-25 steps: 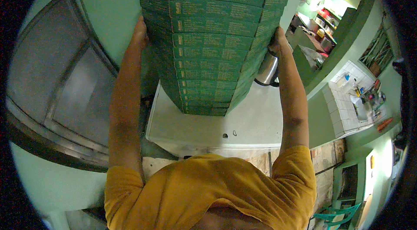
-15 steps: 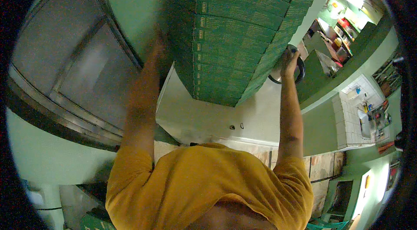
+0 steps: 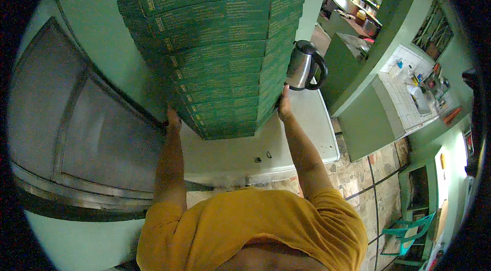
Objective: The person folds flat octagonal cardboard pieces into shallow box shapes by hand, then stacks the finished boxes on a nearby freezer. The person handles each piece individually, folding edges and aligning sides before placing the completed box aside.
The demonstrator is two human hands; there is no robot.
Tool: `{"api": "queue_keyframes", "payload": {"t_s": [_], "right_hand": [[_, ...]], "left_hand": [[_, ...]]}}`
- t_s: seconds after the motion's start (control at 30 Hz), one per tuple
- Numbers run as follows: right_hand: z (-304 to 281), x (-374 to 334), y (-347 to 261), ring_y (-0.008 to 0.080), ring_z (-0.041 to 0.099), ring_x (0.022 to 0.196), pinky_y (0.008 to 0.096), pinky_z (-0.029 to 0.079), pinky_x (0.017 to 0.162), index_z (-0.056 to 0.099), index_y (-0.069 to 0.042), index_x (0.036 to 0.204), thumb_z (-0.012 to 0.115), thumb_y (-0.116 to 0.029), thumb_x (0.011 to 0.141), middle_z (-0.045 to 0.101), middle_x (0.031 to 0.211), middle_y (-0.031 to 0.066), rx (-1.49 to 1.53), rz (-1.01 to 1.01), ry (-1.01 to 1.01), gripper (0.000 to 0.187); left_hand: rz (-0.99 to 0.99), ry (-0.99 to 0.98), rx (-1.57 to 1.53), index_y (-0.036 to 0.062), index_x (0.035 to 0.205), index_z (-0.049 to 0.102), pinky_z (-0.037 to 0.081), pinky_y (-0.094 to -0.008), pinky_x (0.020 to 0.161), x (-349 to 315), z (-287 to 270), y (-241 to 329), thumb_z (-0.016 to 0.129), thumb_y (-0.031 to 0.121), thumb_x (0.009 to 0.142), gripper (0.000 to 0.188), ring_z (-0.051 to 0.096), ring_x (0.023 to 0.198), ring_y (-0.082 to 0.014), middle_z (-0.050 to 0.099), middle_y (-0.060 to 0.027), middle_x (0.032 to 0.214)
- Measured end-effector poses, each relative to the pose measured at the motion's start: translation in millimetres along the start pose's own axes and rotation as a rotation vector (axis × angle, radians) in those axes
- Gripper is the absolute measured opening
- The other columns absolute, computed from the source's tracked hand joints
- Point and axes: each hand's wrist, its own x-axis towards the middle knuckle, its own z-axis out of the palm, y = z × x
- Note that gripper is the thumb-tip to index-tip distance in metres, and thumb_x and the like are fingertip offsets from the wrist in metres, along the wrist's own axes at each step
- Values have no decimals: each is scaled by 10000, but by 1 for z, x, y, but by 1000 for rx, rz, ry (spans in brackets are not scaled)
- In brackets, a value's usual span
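A tall stack of green boxes [image 3: 225, 66] stands on a white tabletop-like surface [image 3: 230, 161] in front of me. My left hand [image 3: 174, 118] is at the lower left side of the stack, its fingers partly hidden against the boxes. On the opposite side, my right hand [image 3: 284, 105] presses low on the stack with a fingertip pointing up. Both hands appear to grip the stack between them. Right beside my right hand is a steel electric kettle [image 3: 300, 68] with a black lid and handle; the hand is below it, off its handle.
A dark framed panel [image 3: 107, 133] stands close on the left against a green wall. Two small dark items, one a loop [image 3: 268, 155], lie on the white surface's near part. To the right are a tiled sink counter [image 3: 396, 99], a tiled floor [image 3: 358, 179] and a teal chair [image 3: 409, 232].
My right hand has moved from beside the kettle's handle to the stack's lower right side. My left hand has come lower along the stack. The view has swung, so the stack appears further left.
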Motion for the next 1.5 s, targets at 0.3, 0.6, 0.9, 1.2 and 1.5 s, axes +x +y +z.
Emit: {"api": "queue_keyframes", "payload": {"t_s": [0.3,0.6,0.9,1.2,1.5], "right_hand": [[-9,197,-9,274,333,1343,397,245,1116,255,-64,1473,255,-701,913,327,1492,104,-7,15,78,848],[2,228,-20,299,377,1311,423,275,1106,270,-65,1469,237,-724,898,386,1447,128,-17,3,63,872],[-1,296,-22,279,325,1346,401,233,1119,274,-47,1468,267,-754,873,335,1481,132,-3,77,52,923],[-14,293,-19,271,314,1354,376,206,1133,333,-5,1427,276,-524,977,350,1465,137,-186,-295,321,689],[147,166,-87,340,282,1369,513,179,1141,309,-86,1424,267,-510,958,277,1479,182,-214,-1304,-287,632]], "left_hand": [[-499,283,-429,95,1431,364,346,-403,1037,191,23,-86,350,470,988,581,454,1213,-239,452,-68,1374],[-470,332,13,117,1479,272,252,-424,1100,213,77,-43,333,573,962,693,360,1317,-270,356,-69,1473],[-543,275,43,98,1461,308,334,-412,1039,281,42,-103,372,544,958,675,428,1247,-256,390,-85,1450],[-396,366,222,70,1432,375,452,-364,938,287,15,-116,431,480,963,625,538,1131,-237,460,-100,1400],[118,708,636,75,1305,556,402,-314,970,87,-4,80,511,297,978,398,562,1077,-180,603,-107,1244]]}}
